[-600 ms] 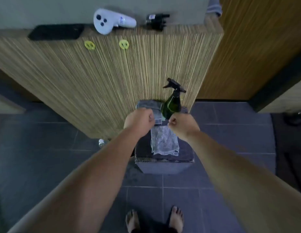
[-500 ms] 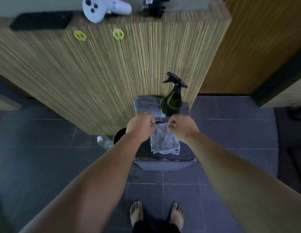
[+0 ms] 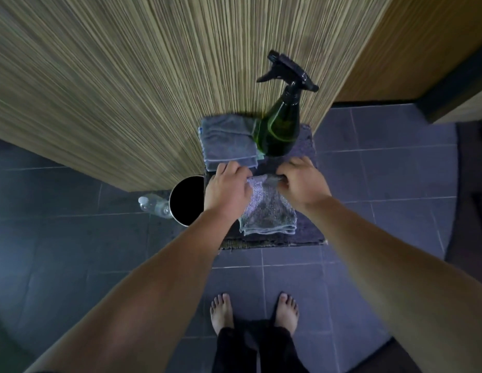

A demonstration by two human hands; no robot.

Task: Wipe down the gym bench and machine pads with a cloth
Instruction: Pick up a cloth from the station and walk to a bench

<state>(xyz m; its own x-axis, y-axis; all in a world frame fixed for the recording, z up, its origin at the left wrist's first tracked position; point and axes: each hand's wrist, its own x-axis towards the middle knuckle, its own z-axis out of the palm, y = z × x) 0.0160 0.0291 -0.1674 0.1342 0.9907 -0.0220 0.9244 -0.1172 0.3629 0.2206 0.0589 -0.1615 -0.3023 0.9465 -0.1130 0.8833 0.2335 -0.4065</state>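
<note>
A grey cloth (image 3: 269, 214) lies on a low dark padded stool (image 3: 307, 232). My left hand (image 3: 227, 188) pinches the cloth's far left corner. My right hand (image 3: 301, 181) pinches its far right corner. Both hands are closed on the cloth's top edge. Behind them sits a stack of folded grey cloths (image 3: 227, 140). A dark green spray bottle (image 3: 280, 122) with a black trigger stands beside the stack on the stool.
A striped wooden counter front (image 3: 140, 76) rises right behind the stool. A round black bin (image 3: 187, 200) and a clear plastic bottle (image 3: 152, 204) sit on the grey tiled floor to the left. My bare feet (image 3: 253, 310) stand below.
The view has tilted downward and moved closer, so the countertop items have left the frame. Both hands keep their hold on the cloth's far edge and sit slightly farther apart.
</note>
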